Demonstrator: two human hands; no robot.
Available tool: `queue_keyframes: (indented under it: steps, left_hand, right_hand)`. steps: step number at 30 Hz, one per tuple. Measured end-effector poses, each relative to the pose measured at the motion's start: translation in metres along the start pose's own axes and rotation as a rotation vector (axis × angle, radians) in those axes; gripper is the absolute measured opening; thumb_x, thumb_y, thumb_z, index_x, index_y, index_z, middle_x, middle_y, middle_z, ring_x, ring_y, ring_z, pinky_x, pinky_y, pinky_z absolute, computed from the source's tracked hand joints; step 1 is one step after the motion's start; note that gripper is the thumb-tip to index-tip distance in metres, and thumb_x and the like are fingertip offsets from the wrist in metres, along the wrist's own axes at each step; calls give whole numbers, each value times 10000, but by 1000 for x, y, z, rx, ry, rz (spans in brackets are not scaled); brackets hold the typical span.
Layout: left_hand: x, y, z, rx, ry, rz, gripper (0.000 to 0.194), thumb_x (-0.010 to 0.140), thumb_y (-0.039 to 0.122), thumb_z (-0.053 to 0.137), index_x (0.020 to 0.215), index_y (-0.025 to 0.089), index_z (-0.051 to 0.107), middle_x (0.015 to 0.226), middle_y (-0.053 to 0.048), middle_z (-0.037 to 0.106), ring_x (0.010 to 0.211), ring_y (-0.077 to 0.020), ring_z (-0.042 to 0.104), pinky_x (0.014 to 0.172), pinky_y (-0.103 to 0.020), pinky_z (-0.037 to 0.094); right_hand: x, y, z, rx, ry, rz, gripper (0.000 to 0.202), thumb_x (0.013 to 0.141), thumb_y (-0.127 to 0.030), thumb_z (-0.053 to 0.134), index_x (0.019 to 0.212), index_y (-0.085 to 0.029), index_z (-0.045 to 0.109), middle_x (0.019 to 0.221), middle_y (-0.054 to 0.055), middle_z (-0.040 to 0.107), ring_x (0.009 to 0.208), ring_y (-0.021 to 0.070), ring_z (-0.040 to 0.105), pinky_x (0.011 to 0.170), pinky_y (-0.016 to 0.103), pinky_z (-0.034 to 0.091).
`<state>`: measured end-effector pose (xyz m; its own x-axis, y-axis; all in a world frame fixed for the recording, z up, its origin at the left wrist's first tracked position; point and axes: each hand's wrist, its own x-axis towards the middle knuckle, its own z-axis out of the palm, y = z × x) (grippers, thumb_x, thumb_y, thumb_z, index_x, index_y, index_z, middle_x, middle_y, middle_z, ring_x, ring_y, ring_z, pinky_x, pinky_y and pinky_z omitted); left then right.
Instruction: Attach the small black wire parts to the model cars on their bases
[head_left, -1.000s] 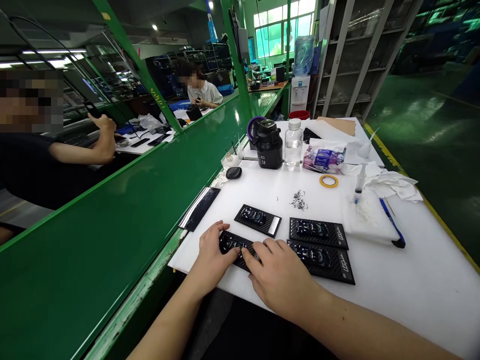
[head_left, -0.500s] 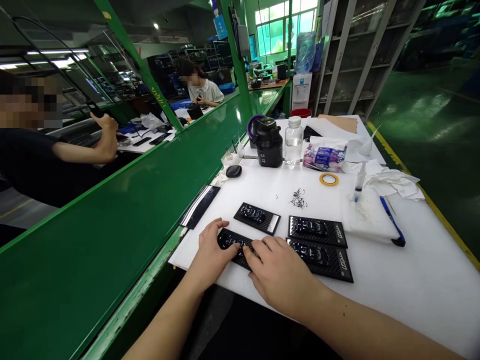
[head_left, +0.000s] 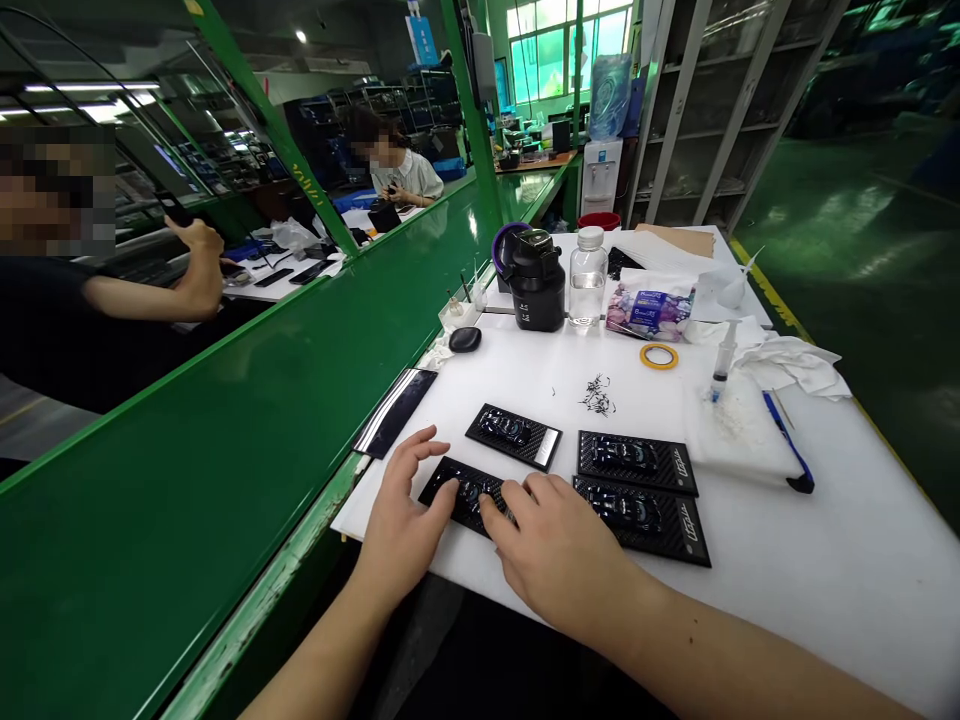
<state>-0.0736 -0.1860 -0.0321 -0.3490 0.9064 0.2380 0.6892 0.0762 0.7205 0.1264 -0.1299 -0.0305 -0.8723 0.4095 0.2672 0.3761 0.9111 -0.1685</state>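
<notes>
Lightly steady glossy black model car (head_left: 469,492) on weave-patterned black plate (head_left: 441,474) with half-open, ungripping left hand (head_left: 401,520) at eight o'clock, curled right hand (head_left: 551,545), grip undeterminable, at four.

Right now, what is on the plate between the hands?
A dark glossy model car. The right hand covers most of the right end of the plate; anything beneath the hand is hidden.
</notes>
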Motion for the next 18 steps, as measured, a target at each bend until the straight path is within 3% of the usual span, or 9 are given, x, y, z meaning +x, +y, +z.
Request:
queue_keyframes:
  steps: [3, 7, 13, 18]
  left_hand:
    - [-8, -4, 0, 109, 68, 272, 158, 899, 196, 574, 1038, 258, 618, 1394, -67, 501, 1309, -282, 475, 1096, -533, 392]
    - [-16, -8, 4, 199, 101, 536, 204, 850, 82, 601, 985, 229, 646, 1364, -96, 506, 1243, -296, 504, 1036, -511, 433]
    - [-16, -10, 7, 247, 102, 675, 365, 801, 7, 613, 1087, 229, 660, 1382, -113, 498, 1222, -322, 510, 988, -533, 468]
    - [-15, -14, 5, 270, 76, 712, 386, 787, 2, 615, 1096, 226, 668, 1383, -116, 507, 1221, -330, 513, 993, -553, 470]
  right_hand:
    - [0, 0, 1, -21, 1, -19, 461, 913, -201, 576, 1356, -80, 536, 1049, 119, 576, 904, 287, 498, 746, 425, 438]
    - [0, 1, 0, -26, 6, -25, 467, 901, -203, 582, 1348, -77, 539, 1042, 115, 571, 894, 283, 494, 739, 422, 445]
    - [3, -1, -1, -36, -4, -12, 433, 887, -186, 581, 1308, -83, 568, 1007, 103, 567, 869, 275, 493, 701, 417, 452]
    - [3, -1, -2, -29, -18, -7, 405, 893, -196, 583, 1287, -103, 577, 1005, 94, 566, 871, 272, 494, 691, 415, 458]
